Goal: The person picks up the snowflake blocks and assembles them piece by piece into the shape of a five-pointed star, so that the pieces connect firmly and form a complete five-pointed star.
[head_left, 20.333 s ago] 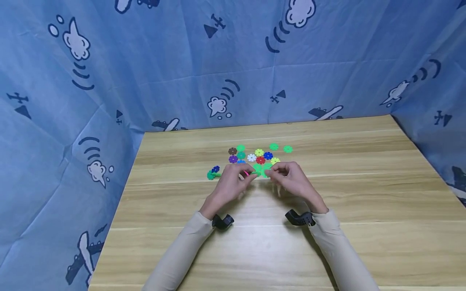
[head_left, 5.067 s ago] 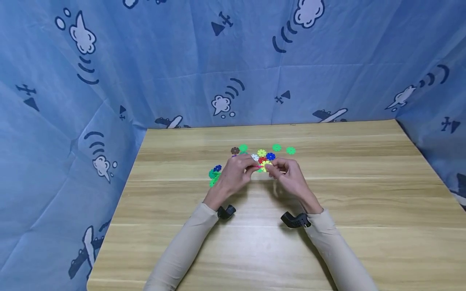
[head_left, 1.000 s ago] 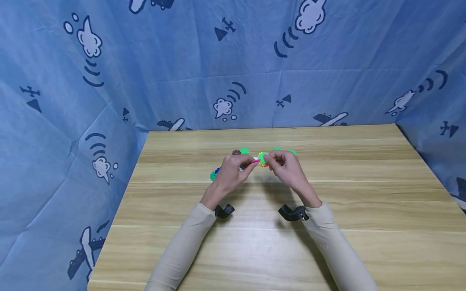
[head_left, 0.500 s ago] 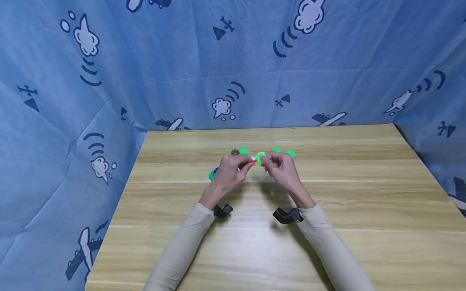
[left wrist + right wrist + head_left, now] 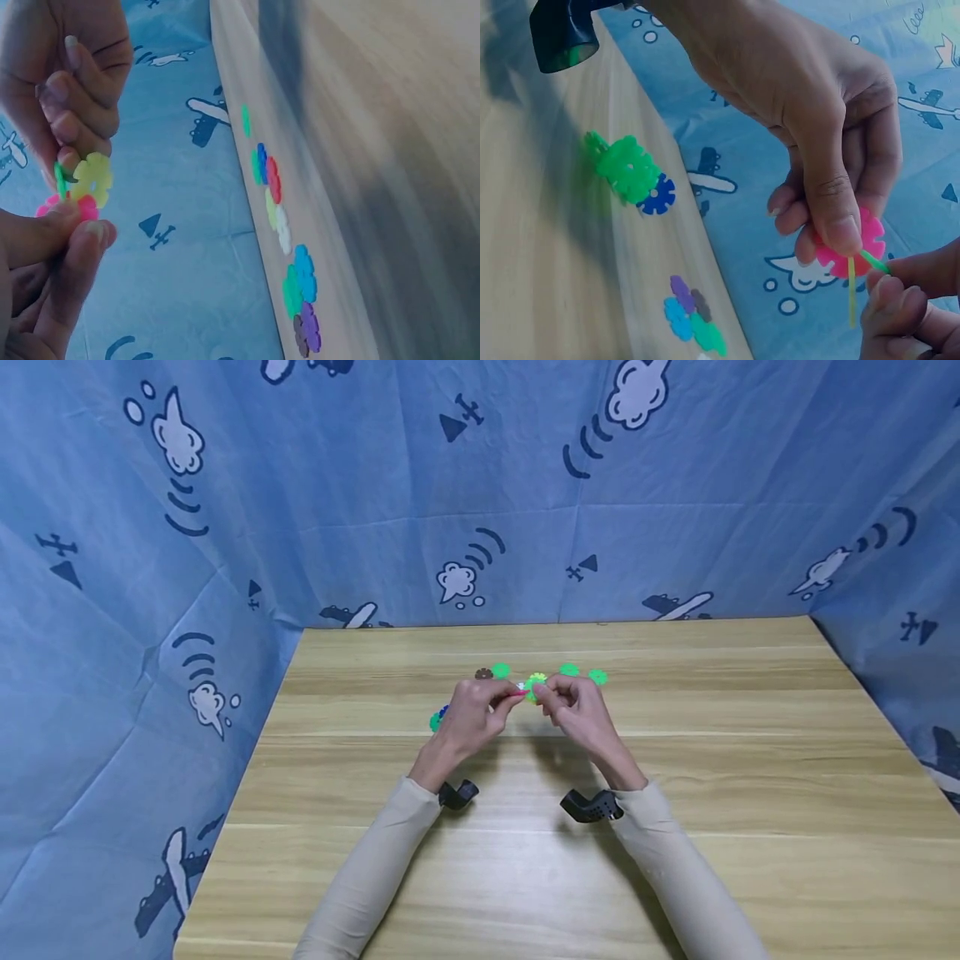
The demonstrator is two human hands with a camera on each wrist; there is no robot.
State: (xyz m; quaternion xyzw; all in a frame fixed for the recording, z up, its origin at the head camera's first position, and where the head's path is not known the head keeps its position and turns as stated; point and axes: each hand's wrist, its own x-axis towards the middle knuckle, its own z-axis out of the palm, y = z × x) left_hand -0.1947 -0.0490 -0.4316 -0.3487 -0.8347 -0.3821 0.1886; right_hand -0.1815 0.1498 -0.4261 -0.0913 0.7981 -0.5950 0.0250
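My left hand [image 5: 468,714] pinches a pink notched snowflake disc [image 5: 872,229] between thumb and fingers. A yellow snowflake disc [image 5: 94,180] stands edge-on in the pink one. My right hand [image 5: 588,717] pinches a green snowflake disc [image 5: 875,262], its edge right at the pink disc's rim beside the yellow one. Both hands are held close together above the far middle of the table. In the left wrist view the green disc [image 5: 61,180] shows edge-on, partly covered by the right fingers.
On the wooden table [image 5: 525,877] a joined cluster of green discs [image 5: 630,169] with a blue disc [image 5: 658,195] lies left of the left hand. Loose discs lie beyond the hands: brown [image 5: 483,674], green [image 5: 597,677], red [image 5: 274,180], white [image 5: 283,229], purple [image 5: 310,328]. A blue patterned cloth [image 5: 337,527] hangs behind.
Five seconds ago the right fingers were at the yellow disc; now it sits in the pink disc and they hold a green one. Within the last second both hands shifted slightly left.
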